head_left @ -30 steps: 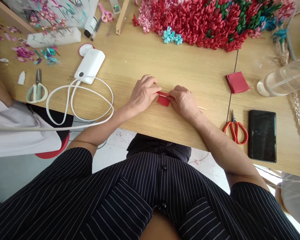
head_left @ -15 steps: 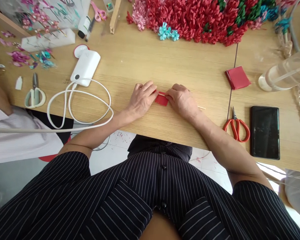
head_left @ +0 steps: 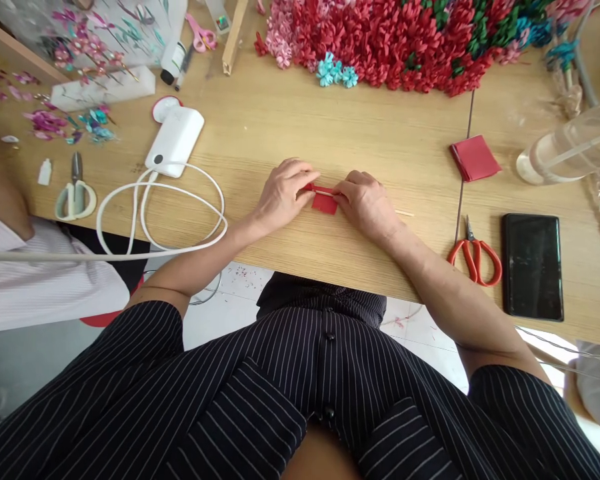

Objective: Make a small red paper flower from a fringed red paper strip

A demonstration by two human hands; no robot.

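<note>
Our left fingertips (head_left: pixel 313 177) shift slightly toward 12 o'clock, spreading a little, and more of the stick (head_left: pixel 323 193) shows against the red cloth (head_left: pixel 325 204), which lies between our hands on the table (head_left: pixel 275 250). Our left hand (head_left: pixel 283 195) pinches the cloth's 9 o'clock end; our right hand (head_left: pixel 366 201) grips the stick at 3. We seem to be wrapping the edge around it. Outward, the red stack (head_left: pixel 476 159) sits near 3 o'clock, red scissors (head_left: pixel 475 261) near 4.

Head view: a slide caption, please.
Left hand and right hand hold a rectangular red sheet, thin pale stick across it.
</note>
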